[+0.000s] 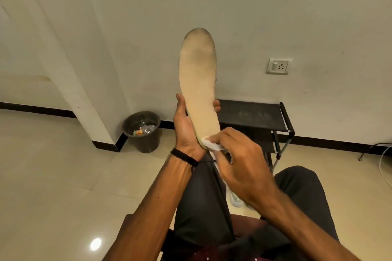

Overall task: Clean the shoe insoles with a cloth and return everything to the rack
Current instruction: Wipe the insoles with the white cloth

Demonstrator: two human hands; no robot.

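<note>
- The left hand has its grip wrapped around the heel half of a long beige foam insole, held upright in front of the seated person.
- The right hand pinches a small white cloth against the insole's heel end.
- The toe end looks grey with grime, so wiping seems unfinished.
- The black metal shoe rack stands against the wall behind; nothing shows on its top shelf, so returning is left.
- A white shoe lies on the floor between the knees.

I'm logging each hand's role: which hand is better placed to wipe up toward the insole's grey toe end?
Right. The right hand already presses the white cloth on the insole, while the left hand holds it upright.
</note>
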